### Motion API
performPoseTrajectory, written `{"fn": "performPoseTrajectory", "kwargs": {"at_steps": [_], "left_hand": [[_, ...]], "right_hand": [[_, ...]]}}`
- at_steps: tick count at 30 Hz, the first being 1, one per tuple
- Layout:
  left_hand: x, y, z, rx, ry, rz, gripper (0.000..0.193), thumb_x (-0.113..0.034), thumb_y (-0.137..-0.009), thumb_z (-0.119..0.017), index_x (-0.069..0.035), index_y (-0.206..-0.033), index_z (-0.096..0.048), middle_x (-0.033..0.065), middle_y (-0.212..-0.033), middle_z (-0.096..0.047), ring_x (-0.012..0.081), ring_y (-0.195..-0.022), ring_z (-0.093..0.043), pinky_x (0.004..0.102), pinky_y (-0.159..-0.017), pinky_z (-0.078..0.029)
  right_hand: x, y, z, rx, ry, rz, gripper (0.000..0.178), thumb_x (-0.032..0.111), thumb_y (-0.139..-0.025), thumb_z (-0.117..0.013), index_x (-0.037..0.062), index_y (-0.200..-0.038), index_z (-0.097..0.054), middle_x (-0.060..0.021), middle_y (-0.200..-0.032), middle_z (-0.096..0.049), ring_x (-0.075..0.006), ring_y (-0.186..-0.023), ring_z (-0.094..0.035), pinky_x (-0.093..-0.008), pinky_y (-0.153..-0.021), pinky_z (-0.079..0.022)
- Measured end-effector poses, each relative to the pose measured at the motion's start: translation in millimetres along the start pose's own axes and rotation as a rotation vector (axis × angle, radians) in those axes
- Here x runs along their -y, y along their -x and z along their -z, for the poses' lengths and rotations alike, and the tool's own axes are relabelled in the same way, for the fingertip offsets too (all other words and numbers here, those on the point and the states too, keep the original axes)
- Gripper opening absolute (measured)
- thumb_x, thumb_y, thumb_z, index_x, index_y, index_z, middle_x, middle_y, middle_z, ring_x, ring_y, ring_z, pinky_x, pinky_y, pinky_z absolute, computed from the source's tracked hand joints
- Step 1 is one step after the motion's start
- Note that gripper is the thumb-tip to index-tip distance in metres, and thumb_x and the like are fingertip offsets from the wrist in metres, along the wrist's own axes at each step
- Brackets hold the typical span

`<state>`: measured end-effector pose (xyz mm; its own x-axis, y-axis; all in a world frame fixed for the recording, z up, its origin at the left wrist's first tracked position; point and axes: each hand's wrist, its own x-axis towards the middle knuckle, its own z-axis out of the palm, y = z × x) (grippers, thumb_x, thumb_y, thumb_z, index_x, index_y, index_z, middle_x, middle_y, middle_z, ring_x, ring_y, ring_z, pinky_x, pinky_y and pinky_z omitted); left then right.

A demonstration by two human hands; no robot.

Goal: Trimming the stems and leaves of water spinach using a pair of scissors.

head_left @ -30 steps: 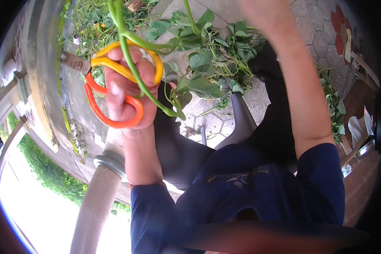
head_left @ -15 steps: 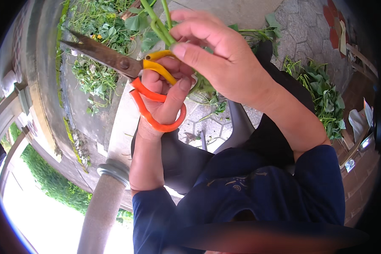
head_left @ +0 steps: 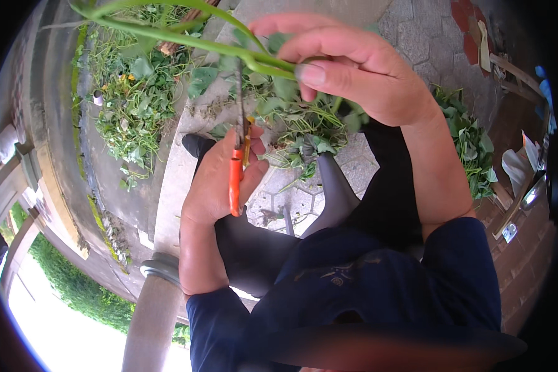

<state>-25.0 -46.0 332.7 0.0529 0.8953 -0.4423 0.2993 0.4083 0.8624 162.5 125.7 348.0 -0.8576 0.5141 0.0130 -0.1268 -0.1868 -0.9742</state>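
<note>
My left hand (head_left: 209,186) is closed round the handles of a pair of scissors (head_left: 235,186) with orange and yellow grips. Their dark, rusty blades point away from me, seen edge-on just below the green stems. Long leafy stems (head_left: 198,42) run out to the left from my right hand (head_left: 372,84), which pinches their ends between thumb and fingers. The blade tips lie close to the stems; whether they touch is unclear. Beneath my hands lies a heap of leafy cuttings (head_left: 313,133) on the paving.
Another heap of green vines (head_left: 130,118) lies on the left, beyond a concrete ledge (head_left: 173,186). More leafy stems (head_left: 471,142) are piled at the right beside wooden pieces and a white sheet (head_left: 518,167). A round column (head_left: 147,316) stands at the lower left.
The scissors have turned from pointing left to pointing away from me. My right hand has shifted right, and the stems now stretch leftward across the view.
</note>
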Motion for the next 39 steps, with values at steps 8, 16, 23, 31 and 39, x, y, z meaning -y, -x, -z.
{"fn": "performPoseTrajectory", "kwargs": {"at_steps": [8,16,23,31,39], "left_hand": [[-6,-1,3,0.11,-0.105,0.029,0.043,-0.012,-0.079,-0.059,0.003,-0.117,-0.045,0.0069,-0.088,-0.054,0.0146,-0.084,-0.053,0.0288,-0.08,-0.042],[2,3,-1,-0.084,-0.179,-0.029,0.033,-0.003,-0.072,-0.061,-0.002,-0.103,-0.048,0.0115,-0.078,-0.057,0.0325,-0.073,-0.057,0.0386,-0.065,-0.045],[10,4,2,-0.102,-0.313,-0.084,0.034,-0.002,-0.072,-0.062,-0.002,-0.103,-0.047,0.0112,-0.077,-0.057,0.033,-0.071,-0.055,0.0398,-0.064,-0.045],[15,6,-3,-0.069,-0.085,-0.044,0.034,-0.006,-0.075,-0.063,-0.001,-0.105,-0.049,0.0102,-0.077,-0.058,0.0284,-0.072,-0.058,0.0344,-0.066,-0.047],[8,9,-1,0.007,-0.005,-0.034,0.038,-0.012,-0.074,-0.064,0.0,-0.107,-0.049,0.0098,-0.079,-0.057,0.0244,-0.071,-0.058,0.0321,-0.068,-0.047]], "right_hand": [[-5,-3,11,0.098,-0.046,-0.042,0.024,0.011,-0.087,-0.053,-0.0036,-0.105,-0.059,-0.0096,-0.13,-0.044,-0.0099,-0.083,-0.052,-0.0244,-0.074,-0.045],[-11,-7,11,0.157,-0.005,0.004,0.025,0.009,-0.087,-0.053,-0.0054,-0.107,-0.058,-0.0102,-0.13,-0.045,-0.0095,-0.082,-0.053,-0.0233,-0.076,-0.045],[28,-18,-3,0.077,-0.089,-0.265,0.029,0.01,-0.088,-0.053,-0.0077,-0.112,-0.054,-0.0229,-0.131,-0.041,-0.0236,-0.118,-0.044,-0.0304,-0.093,-0.035],[-21,-14,19,0.299,-0.003,0.023,0.025,0.008,-0.088,-0.053,-0.0056,-0.108,-0.058,-0.0253,-0.136,-0.033,-0.0287,-0.127,-0.033,-0.0337,-0.1,-0.027],[-16,-14,14,0.292,-0.101,-0.044,0.025,0.009,-0.087,-0.054,-0.0052,-0.108,-0.058,-0.025,-0.136,-0.033,-0.0285,-0.126,-0.034,-0.0337,-0.1,-0.027]]}}
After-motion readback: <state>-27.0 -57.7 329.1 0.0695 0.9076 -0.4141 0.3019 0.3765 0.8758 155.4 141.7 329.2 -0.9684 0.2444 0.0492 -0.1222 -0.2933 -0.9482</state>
